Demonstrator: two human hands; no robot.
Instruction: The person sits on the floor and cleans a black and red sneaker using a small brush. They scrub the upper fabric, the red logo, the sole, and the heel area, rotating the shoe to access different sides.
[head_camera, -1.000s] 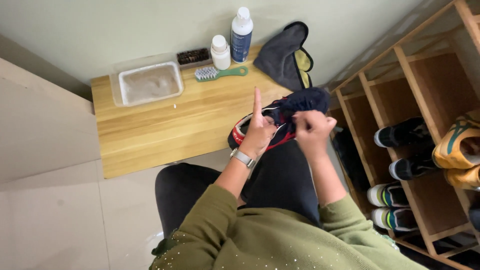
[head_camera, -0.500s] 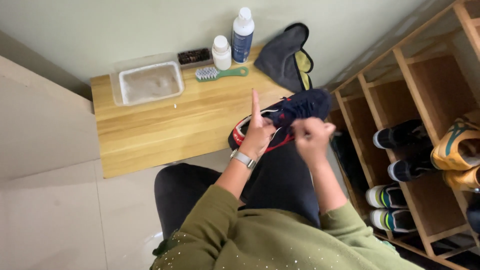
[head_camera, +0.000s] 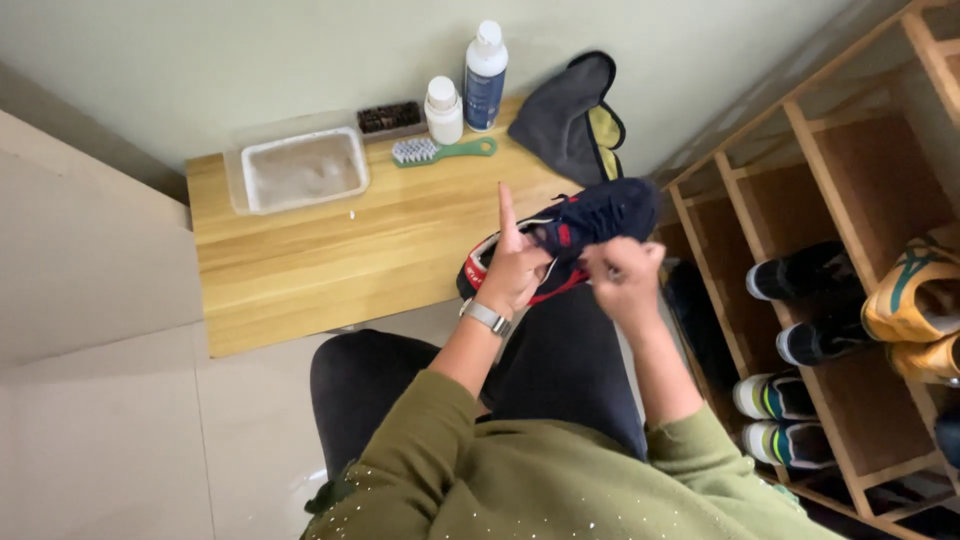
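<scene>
A dark blue sneaker (head_camera: 600, 212) with a red and white sole rests on my lap, its toe pointing up and right. My left hand (head_camera: 515, 262) grips the shoe near its heel, index finger pointing straight up; a silver watch sits on that wrist. My right hand (head_camera: 622, 278) is closed at the lace area, pinching what looks like a shoelace, though the lace itself is hard to make out. Both sleeves are olive green.
A low wooden bench (head_camera: 330, 250) carries a clear tub of cloudy water (head_camera: 300, 170), a dark brush (head_camera: 390, 118), a green-handled brush (head_camera: 440, 151), two bottles (head_camera: 484, 75), and a grey cloth (head_camera: 570, 115). A wooden shoe rack (head_camera: 850, 300) with several shoes stands at right.
My right hand has shifted slightly down and toward me at the laces. The left hand and the shoe stay almost where they were.
</scene>
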